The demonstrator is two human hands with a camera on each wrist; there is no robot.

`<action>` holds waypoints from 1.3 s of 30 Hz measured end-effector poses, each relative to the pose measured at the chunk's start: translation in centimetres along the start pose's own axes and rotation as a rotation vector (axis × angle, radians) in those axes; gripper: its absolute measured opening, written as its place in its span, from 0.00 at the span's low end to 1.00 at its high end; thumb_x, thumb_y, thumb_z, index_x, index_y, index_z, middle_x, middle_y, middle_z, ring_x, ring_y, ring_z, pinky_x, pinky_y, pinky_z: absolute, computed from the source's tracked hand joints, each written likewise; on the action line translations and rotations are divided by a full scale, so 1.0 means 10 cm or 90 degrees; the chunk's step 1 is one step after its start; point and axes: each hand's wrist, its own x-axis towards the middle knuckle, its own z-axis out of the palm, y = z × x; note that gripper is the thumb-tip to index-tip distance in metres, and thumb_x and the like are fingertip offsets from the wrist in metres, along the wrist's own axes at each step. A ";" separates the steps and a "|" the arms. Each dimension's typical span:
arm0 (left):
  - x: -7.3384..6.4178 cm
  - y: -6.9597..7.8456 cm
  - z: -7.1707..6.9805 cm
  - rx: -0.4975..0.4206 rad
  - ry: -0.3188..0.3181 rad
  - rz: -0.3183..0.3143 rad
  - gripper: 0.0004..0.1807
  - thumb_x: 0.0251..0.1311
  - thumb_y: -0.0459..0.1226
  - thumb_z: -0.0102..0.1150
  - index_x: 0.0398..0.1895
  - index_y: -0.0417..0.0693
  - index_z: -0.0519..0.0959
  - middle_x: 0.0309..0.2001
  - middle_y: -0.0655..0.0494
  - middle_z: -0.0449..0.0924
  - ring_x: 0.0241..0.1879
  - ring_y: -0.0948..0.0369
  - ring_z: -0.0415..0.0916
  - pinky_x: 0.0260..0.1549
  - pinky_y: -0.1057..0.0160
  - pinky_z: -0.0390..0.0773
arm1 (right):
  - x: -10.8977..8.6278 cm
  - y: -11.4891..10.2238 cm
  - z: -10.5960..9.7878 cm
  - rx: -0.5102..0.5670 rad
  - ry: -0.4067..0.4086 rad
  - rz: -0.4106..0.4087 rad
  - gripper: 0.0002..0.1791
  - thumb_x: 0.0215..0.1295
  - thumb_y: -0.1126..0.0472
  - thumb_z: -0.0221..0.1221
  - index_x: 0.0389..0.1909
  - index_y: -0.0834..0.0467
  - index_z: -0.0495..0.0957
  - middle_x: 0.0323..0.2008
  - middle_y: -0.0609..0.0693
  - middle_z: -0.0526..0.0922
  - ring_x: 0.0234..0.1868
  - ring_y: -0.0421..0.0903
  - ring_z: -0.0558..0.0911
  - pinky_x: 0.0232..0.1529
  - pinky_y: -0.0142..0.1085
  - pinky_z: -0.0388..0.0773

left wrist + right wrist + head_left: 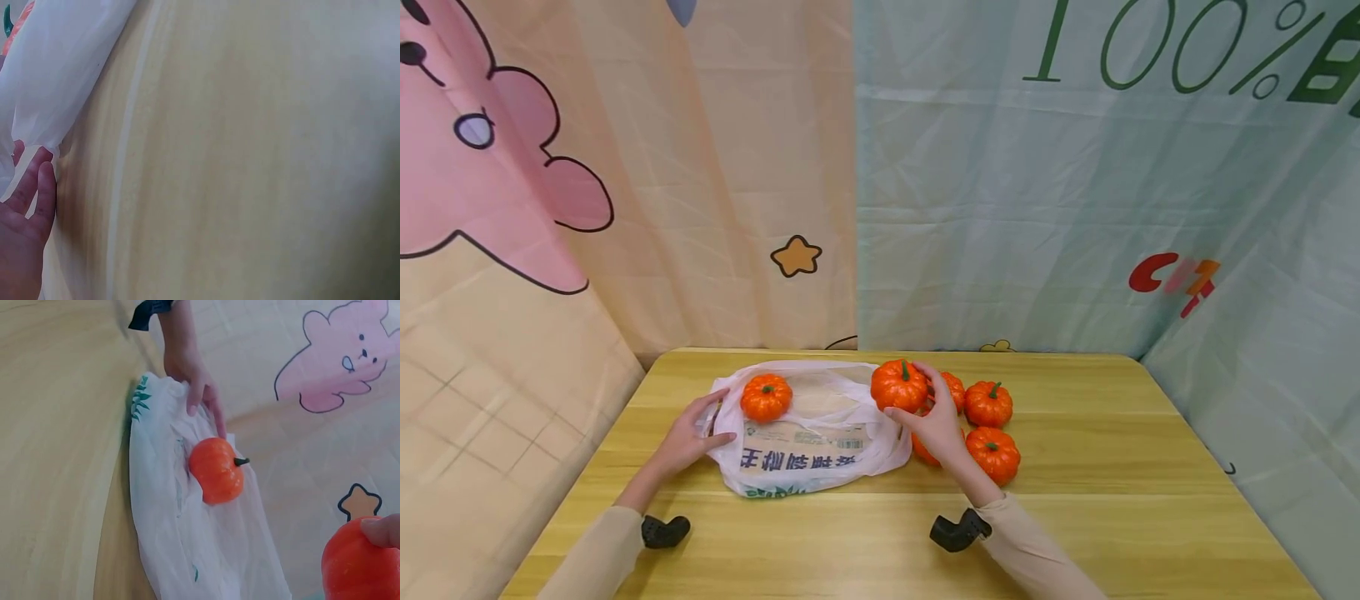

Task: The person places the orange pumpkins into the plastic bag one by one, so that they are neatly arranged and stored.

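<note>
A white plastic bag (842, 475) with printed lettering lies on the table, and a small orange pumpkin (766, 397) sits on it toward its left end. My left hand (688, 437) holds the bag's left edge, thumb over the plastic; some fingers are hidden by the bag in the left wrist view. Above the bag's right end, my right hand (938, 425) grips another small pumpkin (898, 386) from its right side, green stem up. In the right wrist view only part of this held pumpkin (359, 565) and a fingertip show.
Several more pumpkins (992, 454) stand grouped right of the bag, partly hidden behind my right hand and forearm. The wooden table (1112, 467) ends at printed fabric curtains (1000, 208) behind. Black wrist mounts (662, 532) sit on both sleeves.
</note>
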 end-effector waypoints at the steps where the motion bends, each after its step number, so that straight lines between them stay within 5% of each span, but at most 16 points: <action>1: 0.00 0.00 0.00 0.000 0.000 0.001 0.42 0.53 0.40 0.68 0.71 0.42 0.59 0.71 0.30 0.53 0.69 0.32 0.49 0.62 0.25 0.47 | 0.00 0.00 0.04 0.009 -0.005 -0.003 0.44 0.48 0.64 0.72 0.68 0.56 0.62 0.66 0.56 0.66 0.62 0.57 0.70 0.63 0.54 0.70; 19: 0.02 -0.02 0.01 0.005 0.002 0.003 0.43 0.53 0.39 0.68 0.71 0.42 0.59 0.71 0.31 0.53 0.69 0.32 0.48 0.64 0.26 0.46 | 0.07 0.11 0.60 0.017 -0.076 -0.005 0.43 0.48 0.62 0.72 0.66 0.55 0.64 0.62 0.55 0.69 0.56 0.54 0.72 0.56 0.50 0.76; 39: 0.01 -0.03 0.01 0.000 -0.004 -0.009 0.43 0.53 0.38 0.67 0.71 0.42 0.58 0.71 0.32 0.52 0.70 0.32 0.47 0.64 0.26 0.45 | 0.26 0.24 1.07 -0.007 -0.117 0.001 0.42 0.45 0.65 0.72 0.65 0.54 0.66 0.62 0.55 0.70 0.60 0.55 0.73 0.61 0.52 0.74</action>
